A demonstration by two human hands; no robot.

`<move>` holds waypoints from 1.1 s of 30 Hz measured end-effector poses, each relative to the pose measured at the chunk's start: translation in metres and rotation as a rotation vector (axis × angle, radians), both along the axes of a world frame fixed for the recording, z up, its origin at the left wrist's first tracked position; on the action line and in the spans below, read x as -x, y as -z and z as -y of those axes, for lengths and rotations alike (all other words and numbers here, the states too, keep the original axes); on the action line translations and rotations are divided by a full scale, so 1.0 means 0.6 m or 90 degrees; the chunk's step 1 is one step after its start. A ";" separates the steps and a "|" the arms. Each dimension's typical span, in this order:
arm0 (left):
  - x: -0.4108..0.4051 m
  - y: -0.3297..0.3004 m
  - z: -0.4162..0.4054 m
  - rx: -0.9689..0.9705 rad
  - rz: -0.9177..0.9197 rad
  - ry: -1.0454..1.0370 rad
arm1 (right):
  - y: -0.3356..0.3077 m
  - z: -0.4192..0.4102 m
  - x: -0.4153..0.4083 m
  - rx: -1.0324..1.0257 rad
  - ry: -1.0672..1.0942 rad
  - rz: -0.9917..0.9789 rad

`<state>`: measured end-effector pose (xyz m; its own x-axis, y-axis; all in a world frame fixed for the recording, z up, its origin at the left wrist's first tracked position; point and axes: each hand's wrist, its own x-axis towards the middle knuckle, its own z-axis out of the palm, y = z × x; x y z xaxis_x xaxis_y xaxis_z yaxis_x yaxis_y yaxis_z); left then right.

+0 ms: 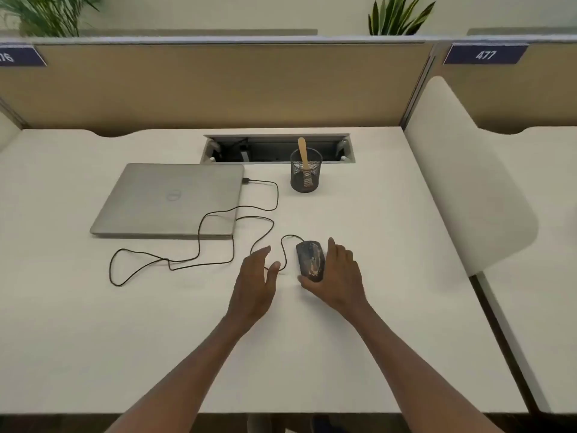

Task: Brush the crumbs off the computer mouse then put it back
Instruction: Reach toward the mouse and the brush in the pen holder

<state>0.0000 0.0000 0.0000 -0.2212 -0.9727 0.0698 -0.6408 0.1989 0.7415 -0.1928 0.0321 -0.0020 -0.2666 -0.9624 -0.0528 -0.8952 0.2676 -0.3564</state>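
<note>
A black wired computer mouse (309, 259) with pale crumbs on its top lies on the white desk (390, 229). My right hand (338, 275) wraps around its right side and rear, thumb under its near end, fingers along its far side. My left hand (256, 276) hovers open just left of the mouse, over a loop of the mouse cable (199, 232). A wooden-handled brush (303, 160) stands in a black mesh cup (305, 170) behind the mouse.
A closed silver laptop (168, 200) lies at the left with the cable plugged into its right side. A cable hatch (278, 148) is sunk in the desk's back edge below the tan partition (218, 85). A white side divider (462, 182) stands at the right.
</note>
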 end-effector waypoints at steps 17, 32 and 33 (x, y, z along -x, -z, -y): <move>0.067 0.011 -0.044 0.017 -0.099 -0.092 | 0.012 -0.017 0.001 0.065 0.045 0.061; 0.083 -0.030 0.045 0.039 -0.035 -0.097 | -0.028 0.119 0.060 0.123 -0.006 0.083; 0.086 -0.032 0.054 0.040 -0.030 -0.100 | -0.031 0.133 0.063 0.129 -0.009 0.082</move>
<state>-0.0514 -0.0321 0.0192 -0.0625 -0.9885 0.1379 -0.6326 0.1461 0.7606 -0.2306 -0.0478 0.0164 -0.2566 -0.9603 0.1093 -0.8418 0.1666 -0.5134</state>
